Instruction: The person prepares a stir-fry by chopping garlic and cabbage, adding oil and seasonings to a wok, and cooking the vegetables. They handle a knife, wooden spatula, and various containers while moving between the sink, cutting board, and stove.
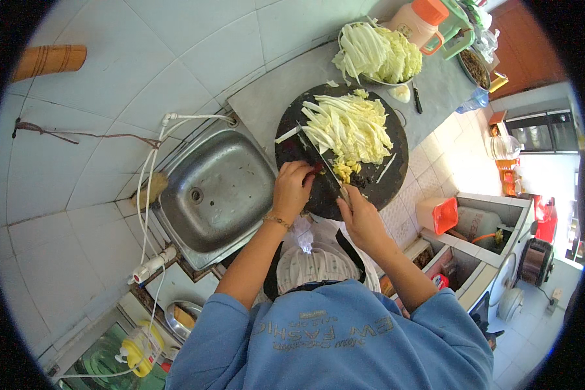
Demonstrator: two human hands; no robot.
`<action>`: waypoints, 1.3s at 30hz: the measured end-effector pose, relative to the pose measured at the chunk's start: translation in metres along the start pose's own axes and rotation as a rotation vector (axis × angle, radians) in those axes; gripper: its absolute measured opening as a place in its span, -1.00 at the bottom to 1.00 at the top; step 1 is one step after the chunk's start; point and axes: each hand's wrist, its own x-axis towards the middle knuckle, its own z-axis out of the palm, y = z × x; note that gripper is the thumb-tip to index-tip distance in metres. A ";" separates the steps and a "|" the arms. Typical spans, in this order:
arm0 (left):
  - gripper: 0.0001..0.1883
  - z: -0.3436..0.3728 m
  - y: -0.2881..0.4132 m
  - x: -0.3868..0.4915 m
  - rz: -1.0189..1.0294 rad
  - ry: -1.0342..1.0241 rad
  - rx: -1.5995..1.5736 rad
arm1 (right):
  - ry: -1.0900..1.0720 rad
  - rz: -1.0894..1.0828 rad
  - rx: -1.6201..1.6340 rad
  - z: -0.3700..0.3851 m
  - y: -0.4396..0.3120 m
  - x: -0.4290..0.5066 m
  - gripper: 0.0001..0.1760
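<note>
On the round dark chopping board [292, 114] lies a heap of shredded Chinese cabbage [348, 129]. My right hand [363, 214] grips the handle of a kitchen knife [317, 148], whose blade slants across the board's left half. Just left of the blade, the fingers of my left hand [291, 185] hold a small dark red piece of food [317, 168], possibly a chili; the fingers partly hide it. Chopped yellow bits [345, 169] sit right of the blade, below the cabbage. One pale cabbage strip [287, 134] lies near the knife tip, another [386, 168] by the right rim.
A stainless steel sink [214, 234] adjoins the board on the left. Behind the board stands a heaped bowl of cut cabbage [382, 53], near an orange-lidded thermos jug [417, 22]. A small black-handled knife [417, 100] lies on the grey counter [438, 78]. White hoses [148, 195] hang by the wall.
</note>
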 end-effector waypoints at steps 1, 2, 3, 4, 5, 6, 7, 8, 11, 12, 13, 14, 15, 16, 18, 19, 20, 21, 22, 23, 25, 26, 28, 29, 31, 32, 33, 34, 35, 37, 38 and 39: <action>-0.81 0.001 -0.002 0.000 0.004 -0.002 -0.001 | -0.015 0.011 -0.003 0.002 0.002 0.000 -0.70; -0.81 0.002 -0.003 -0.001 0.017 0.007 -0.015 | -0.025 0.035 -0.035 0.004 0.004 0.001 -0.71; -0.82 0.002 -0.005 -0.001 0.020 0.009 -0.025 | -0.032 0.047 -0.056 0.008 0.006 0.003 -0.71; -0.82 0.002 -0.006 -0.001 0.023 0.012 -0.035 | -0.044 0.078 -0.076 0.011 0.007 0.004 -0.71; -0.83 0.002 -0.006 0.000 0.024 0.001 -0.040 | -0.034 0.061 -0.067 0.016 0.007 0.008 -0.72; -0.83 0.002 -0.007 0.000 0.025 -0.010 -0.044 | -0.027 0.063 -0.058 0.020 0.007 0.011 -0.73; -0.83 0.002 -0.007 0.001 0.020 -0.025 -0.048 | 0.007 0.046 -0.038 0.023 0.007 0.015 -0.73; -0.83 0.001 -0.006 0.001 0.030 -0.020 -0.057 | -0.023 0.076 -0.064 0.025 0.006 0.017 -0.73; -0.84 -0.001 -0.003 0.000 0.039 -0.028 -0.072 | -0.015 0.080 -0.053 0.021 0.006 0.024 -0.74; -0.84 -0.001 -0.002 -0.001 0.035 -0.037 -0.069 | -0.009 0.064 -0.013 0.016 0.007 0.024 -0.74; -0.83 -0.002 0.000 -0.003 0.032 -0.042 -0.062 | 0.014 0.089 0.011 0.011 0.009 0.025 -0.74; -0.84 -0.001 0.002 -0.004 0.023 -0.036 -0.073 | -0.001 0.113 0.084 0.005 0.010 0.022 -0.74; -0.84 -0.001 0.003 -0.006 0.009 -0.027 -0.080 | -0.025 0.089 0.082 0.001 0.010 0.018 -0.74; -0.84 0.000 0.005 -0.009 -0.011 -0.022 -0.087 | -0.037 0.094 0.073 -0.003 0.010 0.012 -0.75; -0.84 0.001 0.006 -0.010 -0.016 -0.002 -0.091 | -0.061 0.084 0.027 -0.005 0.011 0.005 -0.75; -0.84 0.002 0.005 -0.009 -0.019 0.001 -0.088 | -0.071 0.065 -0.012 -0.003 0.010 0.003 -0.75; -0.86 0.002 0.005 -0.010 -0.005 0.005 -0.085 | -0.068 0.018 -0.038 0.000 0.010 0.001 -0.75; -0.88 0.002 0.004 -0.009 0.004 0.002 -0.077 | -0.087 0.058 -0.061 0.005 0.010 0.002 -0.74; -0.90 0.002 0.002 -0.009 0.011 0.001 -0.065 | -0.093 0.068 -0.070 0.010 0.011 0.004 -0.73; -0.89 0.002 0.001 -0.009 0.009 -0.008 -0.071 | -0.093 0.101 -0.084 0.015 0.011 0.006 -0.72; -0.89 0.001 0.001 -0.010 0.004 -0.034 -0.080 | -0.059 0.052 -0.101 0.025 0.011 0.014 -0.70; -0.89 0.002 0.002 -0.010 0.009 -0.028 -0.076 | -0.042 0.042 -0.094 0.027 0.012 0.017 -0.70; -0.88 0.003 0.005 -0.010 0.028 -0.024 -0.072 | -0.045 0.066 -0.028 0.024 0.013 0.023 -0.72; -0.88 0.004 0.007 -0.009 0.029 -0.025 -0.071 | 0.037 0.041 0.012 0.020 0.014 0.022 -0.73; -0.88 0.007 0.012 -0.008 0.012 -0.025 -0.062 | 0.051 0.105 0.093 0.006 0.018 0.024 -0.73; -0.87 0.008 0.013 -0.007 0.029 0.001 -0.071 | 0.065 0.076 0.148 0.001 0.018 0.018 -0.73; -0.86 0.009 0.014 -0.007 0.031 0.015 -0.077 | 0.012 0.060 0.120 -0.004 0.018 0.014 -0.72; -0.85 0.009 0.015 -0.009 0.026 0.016 -0.076 | -0.011 0.053 0.091 -0.006 0.017 0.009 -0.72; -0.84 0.008 0.015 -0.009 0.027 0.034 -0.058 | -0.029 0.042 0.063 -0.008 0.017 0.006 -0.72; -0.83 0.007 0.014 -0.012 0.021 0.055 -0.012 | -0.064 0.049 0.007 -0.007 0.015 0.000 -0.72; -0.85 0.006 0.012 -0.013 0.023 0.042 -0.028 | -0.076 0.028 -0.008 -0.005 0.015 -0.001 -0.72; -0.86 0.005 0.011 -0.015 0.024 0.030 -0.045 | -0.078 0.072 -0.041 0.000 0.014 -0.001 -0.72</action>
